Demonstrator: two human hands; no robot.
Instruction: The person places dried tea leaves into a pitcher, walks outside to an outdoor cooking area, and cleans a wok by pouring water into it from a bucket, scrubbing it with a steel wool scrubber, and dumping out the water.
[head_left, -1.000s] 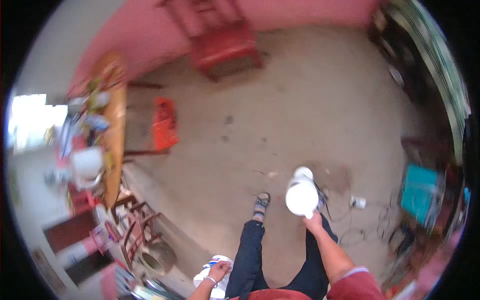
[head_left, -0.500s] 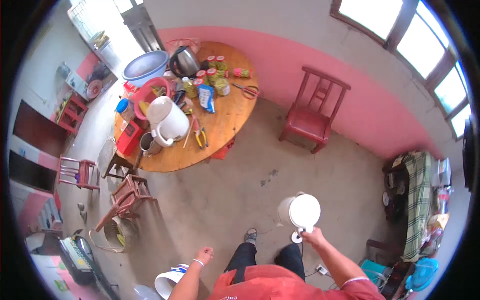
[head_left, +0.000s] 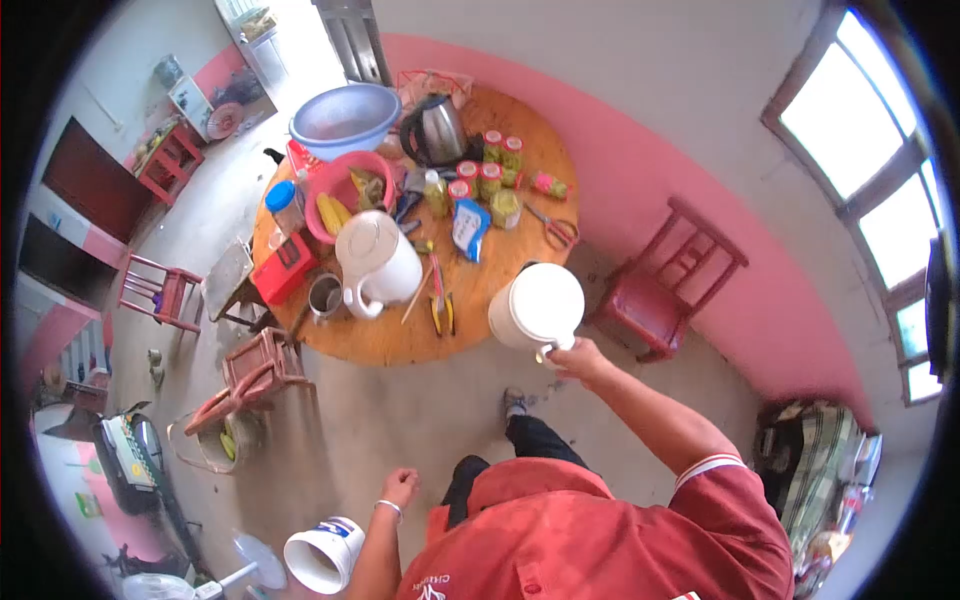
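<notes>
My right hand (head_left: 575, 358) grips the handle of a white lidded kettle (head_left: 540, 305), held out near the right edge of the round wooden table (head_left: 385, 345). The kettle looks roughly upright, and its lid is closed. My left hand (head_left: 401, 487) hangs low beside my body with its fingers curled and nothing visible in it. Near that hand a white bucket (head_left: 325, 555) lies tipped over. On the table, a similar white jug (head_left: 380, 260) with a lid stands by a metal mug (head_left: 325, 296) and yellow-handled pliers (head_left: 442, 312).
Also on the table are a blue-grey basin (head_left: 345, 118), a pink basin (head_left: 318, 190) with corn, a steel kettle (head_left: 438, 130), several jars (head_left: 490, 180), a blue packet (head_left: 470, 230) and scissors (head_left: 555, 228). A red chair (head_left: 650, 300) stands at right, a wooden chair (head_left: 262, 365) at left.
My right hand has carried the kettle up and forward toward the table. My body has come closer to the table, and the view has shifted. My left hand still hangs low.
</notes>
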